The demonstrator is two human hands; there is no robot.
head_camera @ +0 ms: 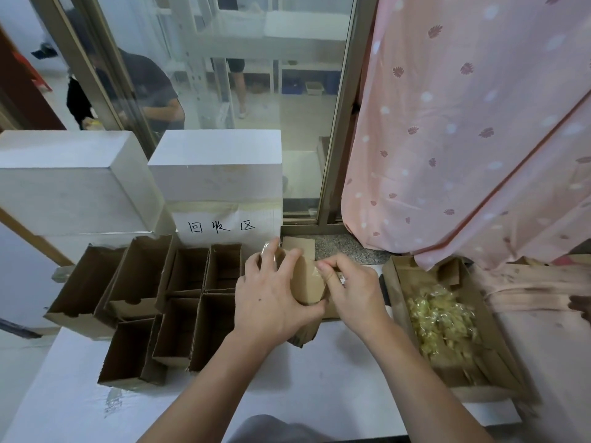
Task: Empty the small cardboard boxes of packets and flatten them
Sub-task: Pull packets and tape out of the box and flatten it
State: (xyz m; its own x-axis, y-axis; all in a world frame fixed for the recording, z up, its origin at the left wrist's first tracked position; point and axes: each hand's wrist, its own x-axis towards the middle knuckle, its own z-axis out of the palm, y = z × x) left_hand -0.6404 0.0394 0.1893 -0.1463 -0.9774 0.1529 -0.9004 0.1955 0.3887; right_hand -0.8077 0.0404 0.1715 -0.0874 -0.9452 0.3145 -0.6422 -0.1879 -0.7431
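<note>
A small brown cardboard box [307,282], sealed with clear tape, sits between my hands above the white table [319,385]. My left hand [271,295] grips it from the left, fingers over its top and thumb under the near edge. My right hand [351,289] pinches at the tape on the box's right end. To the right, a large open carton [396,282] holds a heap of yellowish clear packets [441,321]. Several opened small boxes [179,302] stand packed together on the left. What the held box contains is hidden.
Two white foam blocks [217,167] stand behind the opened boxes, one bearing a handwritten paper label [224,227]. A glass sliding door [256,91] is at the back, with people behind it. A pink patterned curtain [463,123] hangs at the right.
</note>
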